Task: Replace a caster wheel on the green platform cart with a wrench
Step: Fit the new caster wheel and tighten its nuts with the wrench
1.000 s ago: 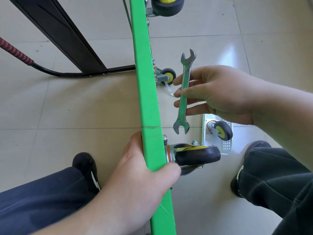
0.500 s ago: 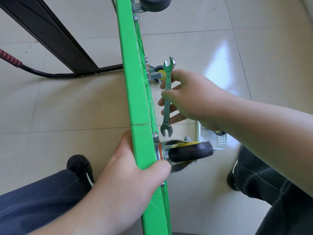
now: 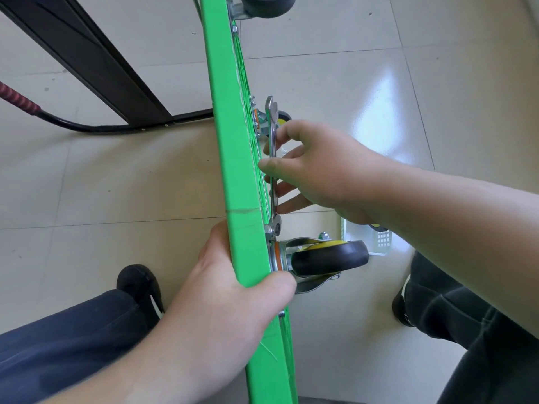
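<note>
The green cart [image 3: 230,170] stands tipped on its edge, a thin flat plastic slab running from the far top of the view to the near bottom, with ribbing and 3 visible wheels on its right face. The left hand [image 3: 233,295] is clenched over the near edge of the slab, thumb on the left face and fingers wrapped to the right, just beside the nearest wheel [image 3: 329,258], a smooth black tyre on a yellow hub in a shiny metal fork. The right hand [image 3: 318,170] pinches the shaft of a slim steel wrench [image 3: 273,161], which lies almost parallel to the slab and very close to it; its near open end sits at a bolt on the wheel's mounting plate, though whether it is seated I cannot tell. Little room shows between wrench and ribbing. To the right lies glossy pale tile floor [image 3: 437,97], open, with a white perforated tray [image 3: 379,243] partly hidden under the right forearm. To the left, a black metal frame [image 3: 96,65] crosses the floor.
</note>
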